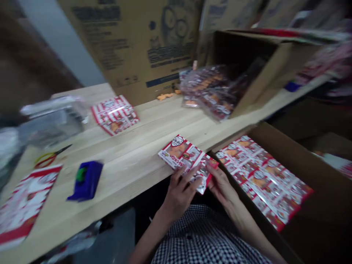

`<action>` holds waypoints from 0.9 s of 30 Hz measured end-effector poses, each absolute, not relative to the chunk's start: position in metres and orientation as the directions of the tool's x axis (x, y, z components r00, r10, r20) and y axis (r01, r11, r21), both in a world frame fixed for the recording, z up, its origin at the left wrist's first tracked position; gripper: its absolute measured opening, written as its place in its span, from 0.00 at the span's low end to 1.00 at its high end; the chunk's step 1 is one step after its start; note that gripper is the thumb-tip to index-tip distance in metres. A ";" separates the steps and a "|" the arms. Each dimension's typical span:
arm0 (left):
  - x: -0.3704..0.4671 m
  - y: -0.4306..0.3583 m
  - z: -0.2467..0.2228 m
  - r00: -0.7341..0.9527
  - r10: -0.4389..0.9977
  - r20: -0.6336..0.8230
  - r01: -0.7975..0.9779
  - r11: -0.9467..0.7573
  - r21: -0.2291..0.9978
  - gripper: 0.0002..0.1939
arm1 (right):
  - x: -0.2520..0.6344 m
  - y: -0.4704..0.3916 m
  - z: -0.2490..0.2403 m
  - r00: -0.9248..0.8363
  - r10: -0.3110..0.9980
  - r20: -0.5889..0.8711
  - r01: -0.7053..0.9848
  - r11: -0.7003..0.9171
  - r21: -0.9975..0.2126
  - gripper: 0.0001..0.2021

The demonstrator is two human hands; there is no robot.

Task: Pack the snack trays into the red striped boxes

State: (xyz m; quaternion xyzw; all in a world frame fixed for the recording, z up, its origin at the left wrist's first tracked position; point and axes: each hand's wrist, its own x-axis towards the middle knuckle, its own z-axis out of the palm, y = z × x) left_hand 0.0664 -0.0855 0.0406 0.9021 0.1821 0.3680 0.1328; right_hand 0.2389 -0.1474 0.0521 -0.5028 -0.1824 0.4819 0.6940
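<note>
A red-and-white printed flat packet (176, 150), with a bearded face, food pictures and a clear window, lies tilted over the table's front edge. My left hand (180, 192) rests on its near side, fingers spread flat across the printed front; its thumb is not clearly visible. At the packet's right end, my right hand (221, 185) grips the corner, thumb on top and the other fingers hidden beneath. Just to the right, an open cardboard box (324, 183) holds rows of matching packets (264, 176).
A blue tape dispenser (89, 181), scissors (49, 157), a printed sheet (30, 205) and a striped packet (115, 114) lie on the wooden table (132, 157). Clear bags of orange pieces (209, 88) spill from a box on its side (264, 80). Large cartons (132, 47) stand behind.
</note>
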 end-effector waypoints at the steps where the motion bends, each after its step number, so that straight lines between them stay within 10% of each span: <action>1: 0.068 -0.086 0.038 0.669 0.446 0.595 0.244 -0.888 0.391 0.26 | 0.249 -0.151 0.052 0.504 0.826 -0.253 -0.509 0.047 -0.859 0.11; 13: 0.062 -0.063 0.031 0.384 0.792 0.474 0.477 -0.610 0.633 0.23 | 0.481 -0.335 0.062 0.994 -0.106 0.016 0.045 0.277 -0.960 0.18; 22: 0.064 -0.054 0.012 0.498 0.763 0.413 0.505 -0.642 0.577 0.16 | 0.434 -0.415 0.030 0.766 0.227 -0.601 -0.614 -0.017 -0.789 0.14; 27: 0.067 -0.048 0.012 0.516 0.737 0.436 0.465 -0.669 0.580 0.13 | 0.400 -0.405 0.010 0.637 0.311 -0.705 -0.715 -0.103 -0.691 0.09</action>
